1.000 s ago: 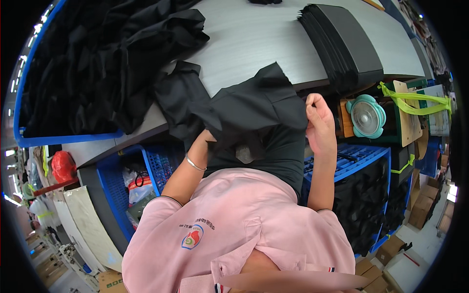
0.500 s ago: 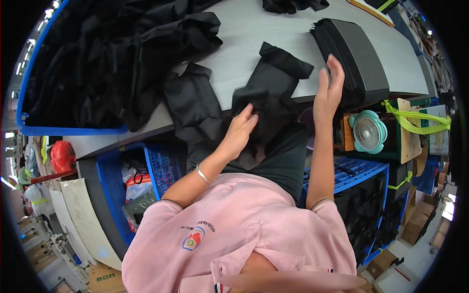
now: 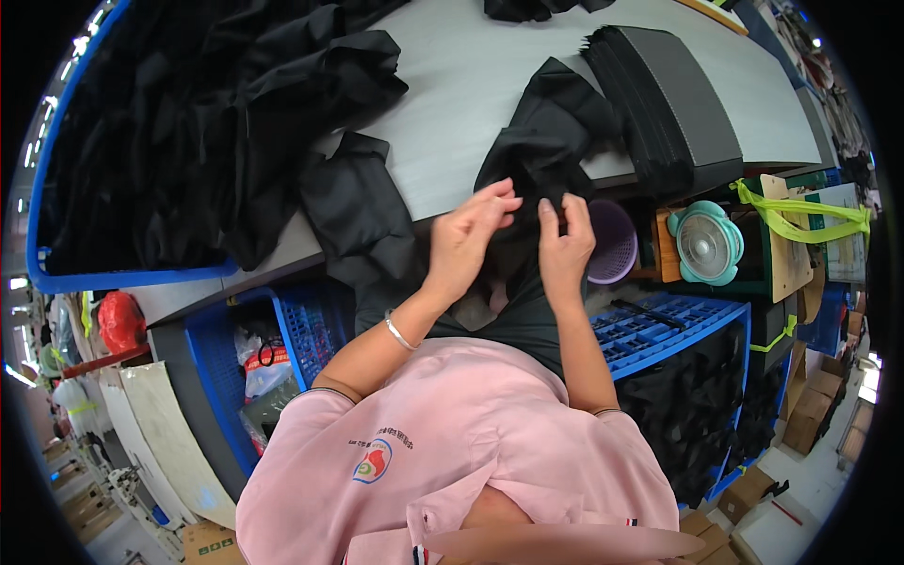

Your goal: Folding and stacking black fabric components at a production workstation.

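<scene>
A piece of black fabric [image 3: 551, 122] drapes from the worktable over its near edge toward my lap. At its near part, my left hand [image 3: 468, 237], with a silver bangle on the wrist, has its fingers bent and pinched on the fabric. My right hand [image 3: 567, 250] faces it a short way to the right, thumb and fingertips closing on the same fabric. Their exact grip is partly lost against the black cloth. Another black fabric piece [image 3: 363, 212] hangs over the table edge left of my hands, next to a large black heap [image 3: 188, 122].
The heap lies in a blue-rimmed bin [image 3: 141, 281]. A stack of black folded pieces [image 3: 673, 104] stands on the grey table [image 3: 443, 75] at right. Nearby are a purple basket [image 3: 612, 243], a teal fan [image 3: 706, 242] and blue crates [image 3: 659, 330] below.
My right hand has come left and down from beside the stack to the fabric. My left hand has risen slightly, and the fabric has shifted up and to the right.
</scene>
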A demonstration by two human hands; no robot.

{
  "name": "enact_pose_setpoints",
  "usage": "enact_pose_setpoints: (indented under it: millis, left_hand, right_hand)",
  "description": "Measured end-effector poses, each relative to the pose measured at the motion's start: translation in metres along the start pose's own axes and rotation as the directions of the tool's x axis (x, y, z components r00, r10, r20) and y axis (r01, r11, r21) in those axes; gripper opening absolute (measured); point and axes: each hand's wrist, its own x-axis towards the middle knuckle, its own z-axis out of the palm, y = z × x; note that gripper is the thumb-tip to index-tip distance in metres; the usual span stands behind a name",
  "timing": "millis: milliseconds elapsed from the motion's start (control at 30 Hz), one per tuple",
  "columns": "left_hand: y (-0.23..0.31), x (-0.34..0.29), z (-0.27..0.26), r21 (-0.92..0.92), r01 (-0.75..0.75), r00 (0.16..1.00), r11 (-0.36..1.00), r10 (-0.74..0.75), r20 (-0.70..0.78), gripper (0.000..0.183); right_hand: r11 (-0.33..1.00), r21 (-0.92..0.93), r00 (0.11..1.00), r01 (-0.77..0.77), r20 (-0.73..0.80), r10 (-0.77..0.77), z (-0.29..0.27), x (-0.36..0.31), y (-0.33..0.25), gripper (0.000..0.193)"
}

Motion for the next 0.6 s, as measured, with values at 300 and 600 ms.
enact_pose_setpoints:
  millis: [300, 600]
  left_hand:
    - [0.006, 0.078, -0.026, -0.055, 0.192, 0.972, 0.980, -0.182, 0.146, 0.035]
    - [-0.013, 0.095, -0.005, 0.038, 0.323, 0.872, 0.945, -0.313, 0.377, 0.028]
  right_hand:
    - [0.995, 0.087, 0.978, -0.044, 0.209, 0.024, -0.007, 0.020, 0.033, 0.017]
    - [0.974, -0.135, 0.968, 0.180, 0.198, -0.152, 0.015, 0.050, 0.024, 0.017]
